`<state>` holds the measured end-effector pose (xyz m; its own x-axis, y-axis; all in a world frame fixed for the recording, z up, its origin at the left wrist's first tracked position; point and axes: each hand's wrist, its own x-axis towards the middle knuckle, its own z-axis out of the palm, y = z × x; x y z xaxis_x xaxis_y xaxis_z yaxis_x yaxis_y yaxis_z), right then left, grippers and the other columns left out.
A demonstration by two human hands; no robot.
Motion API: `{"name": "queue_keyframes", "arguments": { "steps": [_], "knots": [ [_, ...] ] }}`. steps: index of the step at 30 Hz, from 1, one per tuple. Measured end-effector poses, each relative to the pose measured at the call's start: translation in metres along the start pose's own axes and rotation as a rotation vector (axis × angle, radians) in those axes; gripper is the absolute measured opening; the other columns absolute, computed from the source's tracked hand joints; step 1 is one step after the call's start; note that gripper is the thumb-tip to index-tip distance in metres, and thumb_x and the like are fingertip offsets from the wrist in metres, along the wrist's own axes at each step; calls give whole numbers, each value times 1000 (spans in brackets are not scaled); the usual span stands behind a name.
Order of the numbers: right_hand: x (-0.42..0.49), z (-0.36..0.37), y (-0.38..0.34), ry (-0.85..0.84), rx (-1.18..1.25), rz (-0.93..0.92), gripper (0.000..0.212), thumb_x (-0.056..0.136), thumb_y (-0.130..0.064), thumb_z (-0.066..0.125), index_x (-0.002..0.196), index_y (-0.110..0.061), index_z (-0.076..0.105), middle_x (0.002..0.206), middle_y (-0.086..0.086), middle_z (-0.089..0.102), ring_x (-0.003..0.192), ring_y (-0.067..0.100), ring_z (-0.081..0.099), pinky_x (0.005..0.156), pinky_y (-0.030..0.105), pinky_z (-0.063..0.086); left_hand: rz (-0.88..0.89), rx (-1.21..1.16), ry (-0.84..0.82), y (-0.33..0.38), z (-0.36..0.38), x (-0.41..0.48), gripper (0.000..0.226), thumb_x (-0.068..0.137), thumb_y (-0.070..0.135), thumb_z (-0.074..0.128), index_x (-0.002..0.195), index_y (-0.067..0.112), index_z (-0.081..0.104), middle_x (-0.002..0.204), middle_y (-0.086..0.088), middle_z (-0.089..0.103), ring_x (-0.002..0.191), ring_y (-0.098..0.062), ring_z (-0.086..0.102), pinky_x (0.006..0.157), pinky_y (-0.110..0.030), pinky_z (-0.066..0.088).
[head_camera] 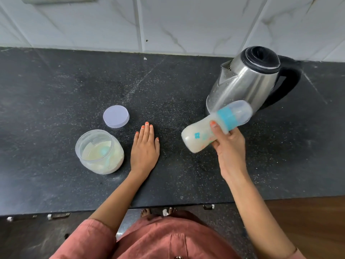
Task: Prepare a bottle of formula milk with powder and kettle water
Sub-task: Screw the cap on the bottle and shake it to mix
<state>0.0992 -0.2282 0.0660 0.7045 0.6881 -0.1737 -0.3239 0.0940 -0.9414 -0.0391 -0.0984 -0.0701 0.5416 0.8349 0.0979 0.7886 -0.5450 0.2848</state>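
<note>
Above the counter (56, 94), right hand (230, 146) fingers (214, 126) grip tilted bottle (201, 135).

Bare table (56, 86) lies open left and behind, while the kettle (248, 79) blocks the right rear and the open jar (99, 152) with its lid (116, 116) crowds the left front.

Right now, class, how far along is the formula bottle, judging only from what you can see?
Done: the capped clear baby bottle already holds milky liquid, and the steel kettle stands on the counter. In hand: the right hand holds the blurred bottle tilted, probably shaking it. Left: the open powder jar needs its lilac lid.
</note>
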Motion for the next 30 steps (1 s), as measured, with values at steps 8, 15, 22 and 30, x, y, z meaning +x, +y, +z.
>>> {"name": "queue_keyframes", "arguments": {
  "steps": [8,15,22,30],
  "knots": [
    [-2,0,-3,-100,-64,31,31,60,-21,70,90,-19,64,82,-9,71,82,5,66,76,26,56,-5,1,4,0,0,0,58,93,32,17,139,-1,30,148,-16,29,138,-27,26,112,-37,14],
    [-11,6,13,-241,-435,35,32,66,0,76,83,-24,62,80,-12,68,71,-5,65,63,12,51,-3,-3,-5,0,0,1,56,93,30,21,139,0,30,148,-16,29,138,-27,27,112,-38,15],
    [19,15,22,-71,-391,-48,35,67,-6,78,85,-28,59,85,-18,65,75,-8,64,66,9,51,-6,1,1,0,-1,1,63,91,35,12,138,-1,33,146,-17,32,136,-28,30,111,-38,17],
    [75,34,31,-14,-480,-141,35,67,-14,79,95,-18,59,92,-9,64,82,-3,61,69,9,50,-10,-12,-3,1,-2,1,58,92,31,19,134,-2,40,142,-18,39,131,-31,38,108,-42,23]
  ]
}}
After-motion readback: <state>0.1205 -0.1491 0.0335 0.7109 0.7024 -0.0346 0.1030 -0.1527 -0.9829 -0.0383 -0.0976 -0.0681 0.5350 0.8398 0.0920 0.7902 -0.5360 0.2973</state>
